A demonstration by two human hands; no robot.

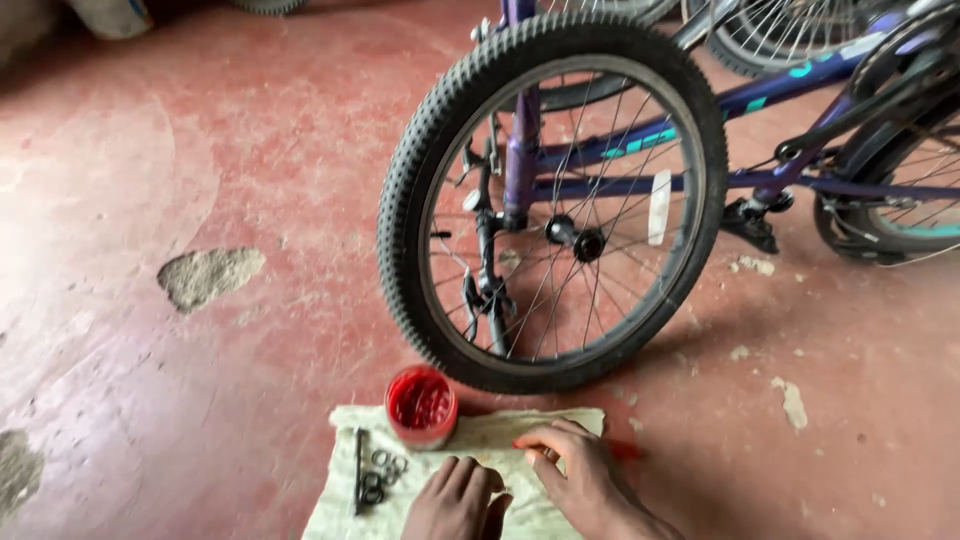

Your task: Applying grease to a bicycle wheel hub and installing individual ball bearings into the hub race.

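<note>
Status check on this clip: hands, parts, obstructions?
Left hand and right hand resting on pale cloth. Small dark metal rings and bolt beside red tub. Black-tyred bicycle wheel stands just beyond.

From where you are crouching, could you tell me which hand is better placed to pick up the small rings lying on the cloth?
Probably the left hand: it rests on the cloth right beside the rings and the dark bolt. The right hand lies farther off, its fingers spread near the cloth's right edge.

Red tub (pixel 421 404) on pale cloth (pixel 500 440) — purple bicycle frame (pixel 520 150), knobbly black tyre (pixel 400 200), worn red floor (pixel 150 200).
</note>
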